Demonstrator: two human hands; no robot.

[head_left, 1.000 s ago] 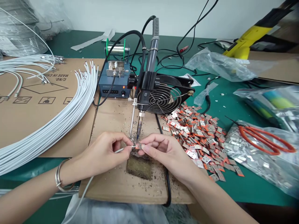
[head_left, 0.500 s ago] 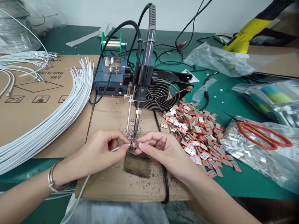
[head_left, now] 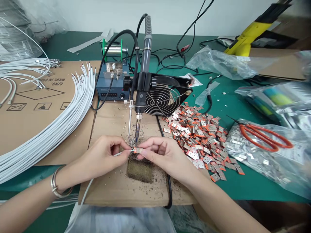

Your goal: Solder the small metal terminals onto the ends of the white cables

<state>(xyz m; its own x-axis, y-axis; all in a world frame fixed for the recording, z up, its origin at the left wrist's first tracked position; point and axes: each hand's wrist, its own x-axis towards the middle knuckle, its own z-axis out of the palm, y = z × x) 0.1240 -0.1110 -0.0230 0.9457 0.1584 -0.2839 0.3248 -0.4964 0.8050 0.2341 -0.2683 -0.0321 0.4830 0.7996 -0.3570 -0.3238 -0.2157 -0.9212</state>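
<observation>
Between finger and thumb, my left hand pinches a white cable close to its end. My right hand grips a small USB connector with a metal shell and an orange part. Cable end and connector meet just below the tip of a soldering iron, which is clamped upright in a stand. A thin metal feed tube runs down beside the iron to the same spot. Whether the tip touches the joint is too small to tell. Below the fingers lies a brown sponge.
Loose connectors are heaped to the right, near red-handled scissors on a plastic bag. A bundle of white cables curves across cardboard on the left. Behind the iron stand a blue soldering station, a solder spool and a fan.
The whole view has shifted slightly, so most things appear a little further left. Both hands keep the cable and connector together under the iron tip.
</observation>
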